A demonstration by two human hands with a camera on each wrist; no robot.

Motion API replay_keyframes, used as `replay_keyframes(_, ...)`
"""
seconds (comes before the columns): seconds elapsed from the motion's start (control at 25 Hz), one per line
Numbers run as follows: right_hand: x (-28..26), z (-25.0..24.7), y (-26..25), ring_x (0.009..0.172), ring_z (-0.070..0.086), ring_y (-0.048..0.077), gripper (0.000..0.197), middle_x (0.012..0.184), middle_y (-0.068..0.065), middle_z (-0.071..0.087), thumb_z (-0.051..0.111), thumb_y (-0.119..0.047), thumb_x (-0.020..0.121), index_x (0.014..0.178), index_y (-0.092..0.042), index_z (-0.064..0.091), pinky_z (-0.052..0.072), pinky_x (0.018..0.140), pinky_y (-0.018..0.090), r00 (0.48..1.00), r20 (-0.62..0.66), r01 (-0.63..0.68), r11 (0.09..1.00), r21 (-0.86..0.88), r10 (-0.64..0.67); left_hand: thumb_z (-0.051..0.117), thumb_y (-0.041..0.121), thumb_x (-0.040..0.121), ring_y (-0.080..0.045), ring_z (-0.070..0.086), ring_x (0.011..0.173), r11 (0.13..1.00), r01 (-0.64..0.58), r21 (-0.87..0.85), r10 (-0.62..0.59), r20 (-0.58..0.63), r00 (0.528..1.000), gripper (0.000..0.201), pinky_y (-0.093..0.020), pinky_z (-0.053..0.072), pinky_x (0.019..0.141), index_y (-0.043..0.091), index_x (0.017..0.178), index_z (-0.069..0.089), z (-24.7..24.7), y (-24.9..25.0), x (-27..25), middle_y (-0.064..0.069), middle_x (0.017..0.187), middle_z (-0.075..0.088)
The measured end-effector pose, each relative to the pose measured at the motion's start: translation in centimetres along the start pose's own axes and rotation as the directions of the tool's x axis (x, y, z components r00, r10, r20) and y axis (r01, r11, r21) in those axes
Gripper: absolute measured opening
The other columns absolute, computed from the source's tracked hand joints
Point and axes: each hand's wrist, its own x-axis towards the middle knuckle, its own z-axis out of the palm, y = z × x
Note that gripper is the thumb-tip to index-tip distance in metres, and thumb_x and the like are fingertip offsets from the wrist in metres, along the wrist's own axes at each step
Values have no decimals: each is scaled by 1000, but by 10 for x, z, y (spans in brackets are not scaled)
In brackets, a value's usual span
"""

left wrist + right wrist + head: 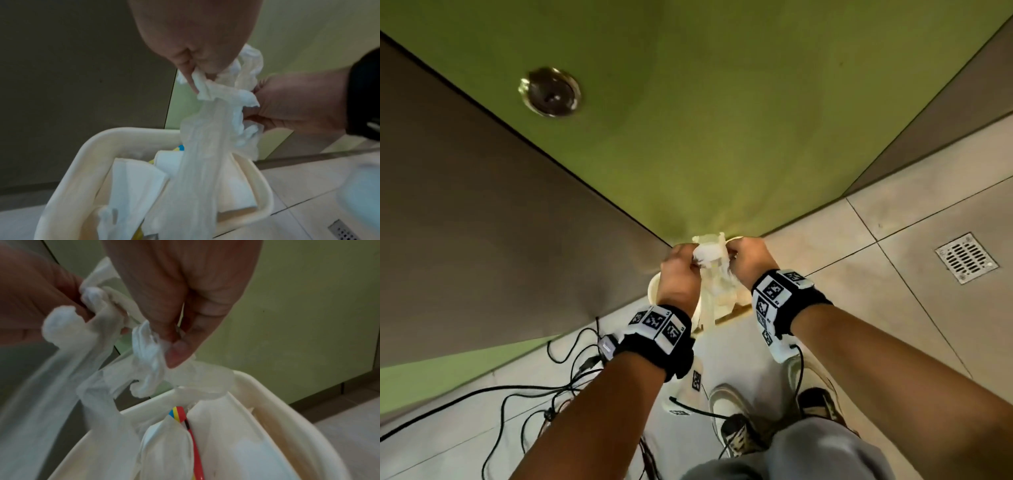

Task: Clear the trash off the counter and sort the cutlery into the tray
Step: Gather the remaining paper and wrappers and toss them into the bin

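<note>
Tying up the trash bag

Both the left hand [677, 274] and the right hand [748, 261] pinch the bag [202, 142] top, just above the bin [82, 162]. Trash sits inside; no cutlery or tray shows here.

both your forearms reach forward from the lower edge of the head view and meet near the middle of the frame, each wrist wrapped in a black band with white coded markers. your left hand [679, 274] sits left of centre, back of the hand up, fingers curled inward and pinching a bunch of thin white plastic [710, 255]. your right hand [750, 260] sits just beside it on the right, knuckles up, thumb and fingertips [176, 352] pinched on the same plastic. the two hands are almost touching, at about the same height.
</note>
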Motion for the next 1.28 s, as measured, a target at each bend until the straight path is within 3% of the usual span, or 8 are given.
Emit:
replay_keyframes(0.16, 25, 33, 32, 76, 64, 26, 12, 79, 19, 71, 61, -9, 72, 76, -4, 72, 55, 74, 45, 998, -55, 10, 997, 78, -6, 44, -12, 82, -34, 56, 112, 992, -125, 10, 125, 2, 992, 36, -31, 41, 94, -5, 114, 61, 31, -25, 13, -20, 127, 56)
replay_keyframes(0.28, 30, 46, 43, 98, 64, 31, 22, 105, 16, 69, 54, -12, 84, 99, -5, 68, 52, 91, 43, 992, 88, -88, 995, 39, 85, 42, -6, 88, -29, 50, 124, 966, -206, 157, 168, 223, 960, 42, -37, 43, 103, 5, 128, 50, 48, -41, 21, -11, 147, 38)
replay_keyframes(0.4, 23, 53, 51, 135, 36, 29, 54, 149, 14, 32, 49, -18, 91, 141, -6, 30, 33, 112, 41, 911, 389, 11, 938, -347, 134, 32, 0, 96, -24, 34, 139, 809, -373, 455, 92, 528, 844, 54, -33, 33, 110, 13, 147, 22, 60, -60, 23, -1, 160, 7)
replay_keyframes(0.48, 22, 54, 57, 145, 12, 27, 67, 159, 7, 6, 47, -22, 93, 148, -12, 9, 18, 118, 45, 870, 461, 91, 859, -504, 178, 30, 9, 98, -25, 22, 145, 680, -439, 588, -10, 606, 796, 56, -35, 26, 115, 11, 150, 9, 68, -79, 26, -1, 161, 2)
replay_keyframes(0.68, 23, 52, 56, 141, 14, 31, 54, 155, 8, 12, 40, -25, 94, 144, -21, 22, 22, 115, 49, 896, 423, 155, 795, -587, 137, 28, 31, 99, -22, 5, 149, 644, -293, 707, -213, 533, 819, 56, -47, 22, 116, 23, 150, 6, 65, -89, 44, 4, 161, 1)
replay_keyframes(0.84, 7, 45, 51, 132, 26, 31, 45, 144, 8, 28, 37, -19, 93, 138, -17, 33, 33, 105, 45, 926, 351, 110, 792, -600, 137, 41, 38, 94, -28, 29, 140, 749, -183, 637, -193, 474, 859, 62, -45, 32, 111, 36, 148, 11, 55, -76, 39, 6, 160, 11)
replay_keyframes(1.0, -10, 35, 47, 132, 30, 35, 56, 147, 9, 28, 41, -22, 93, 144, -25, 19, 36, 104, 43, 923, 350, 58, 839, -541, 162, 54, 32, 84, -27, 36, 136, 825, -115, 553, -138, 395, 908, 73, -40, 34, 112, 32, 147, 17, 33, -63, 26, 4, 156, 25)
replay_keyframes(1.28, -73, -20, 14, 130, 35, 30, 51, 145, 7, 33, 43, -9, 87, 136, -20, 38, 41, 101, 42, 928, 342, 43, 870, -491, 147, 53, 23, 89, -19, 51, 122, 955, -18, 296, -80, 319, 944, 39, -29, 40, 105, 23, 128, 53, -25, -18, -26, 0, 137, 52)
